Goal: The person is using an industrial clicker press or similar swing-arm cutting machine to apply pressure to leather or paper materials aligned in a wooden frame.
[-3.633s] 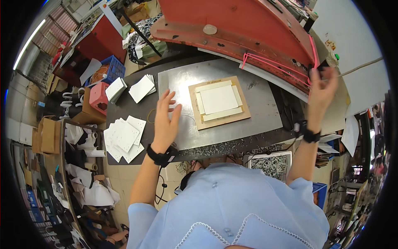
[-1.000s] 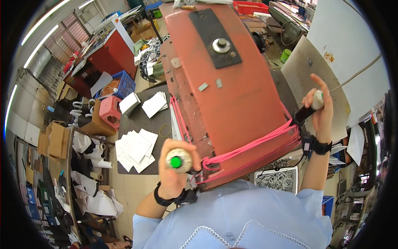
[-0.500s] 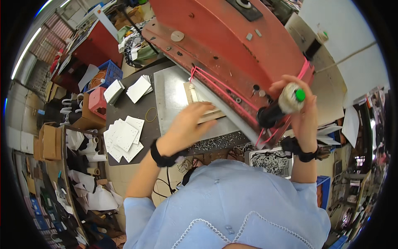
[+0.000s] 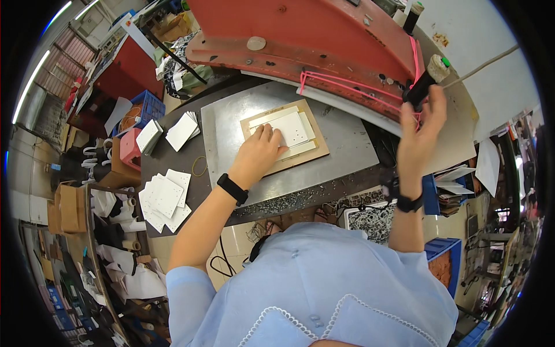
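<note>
My left hand [image 4: 260, 151] rests over the left part of a small white card [image 4: 292, 128], its bent fingers and thumb closed on that end. Small dark holes show at the card's right end. The card lies on a wooden board [image 4: 317, 151] with pale strips, on a grey metal plate [image 4: 352, 141]. Over to the right, my right hand [image 4: 422, 130] has its fingers apart, just below a black handle [image 4: 421, 87] with a green-tipped, wrapped top. That handle stands on the red machine arm [image 4: 329, 52], which hangs beyond the board with pink cord along its edge.
Left of the plate lie a loose pile of white cards [image 4: 167, 196] with holes and two neat stacks [image 4: 182, 132]. Small bits [image 4: 277, 202] litter the table's near edge. A bin of scraps [image 4: 373, 222] stands below. Boxes and a rack [image 4: 95, 248] fill the left side.
The red machine arm has swung away toward the far side, uncovering the board and card. My left hand has come onto the card. My right hand's fingers have come off the handle's top.
</note>
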Motion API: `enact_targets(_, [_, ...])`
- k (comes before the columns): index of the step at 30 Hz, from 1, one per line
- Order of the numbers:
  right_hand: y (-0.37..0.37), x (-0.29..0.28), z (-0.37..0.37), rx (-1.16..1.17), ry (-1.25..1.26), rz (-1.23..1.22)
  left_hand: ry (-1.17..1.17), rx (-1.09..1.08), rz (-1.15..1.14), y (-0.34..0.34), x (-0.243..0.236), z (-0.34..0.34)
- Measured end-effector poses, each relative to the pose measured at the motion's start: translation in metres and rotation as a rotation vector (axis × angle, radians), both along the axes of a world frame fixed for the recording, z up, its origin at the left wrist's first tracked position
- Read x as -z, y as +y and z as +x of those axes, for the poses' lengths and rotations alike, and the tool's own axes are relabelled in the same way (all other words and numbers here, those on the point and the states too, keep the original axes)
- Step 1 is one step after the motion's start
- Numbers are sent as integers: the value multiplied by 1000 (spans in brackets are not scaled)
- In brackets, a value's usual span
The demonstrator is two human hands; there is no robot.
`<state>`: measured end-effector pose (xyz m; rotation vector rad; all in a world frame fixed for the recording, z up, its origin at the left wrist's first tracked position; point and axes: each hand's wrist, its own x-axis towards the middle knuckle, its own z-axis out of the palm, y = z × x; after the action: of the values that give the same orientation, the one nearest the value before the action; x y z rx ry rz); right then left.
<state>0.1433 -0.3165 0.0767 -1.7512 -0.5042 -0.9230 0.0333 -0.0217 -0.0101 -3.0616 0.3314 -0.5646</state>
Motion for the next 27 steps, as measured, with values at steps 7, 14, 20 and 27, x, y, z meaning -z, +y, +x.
enact_targets(7, [72,66,-13,-499,411,-523,93,-65,197,-12,-4,4])
enact_targets(14, [103,70,-5,-546,614,-569,104,-151,-525,5,-32,-12])
enact_targets(20, [116,74,-11,-655,734,-373,-329,-333,-694,39,-58,-74])
enact_targets(27, [85,16,-35,-746,948,-127,-30,-736,45,149,-18,-192])
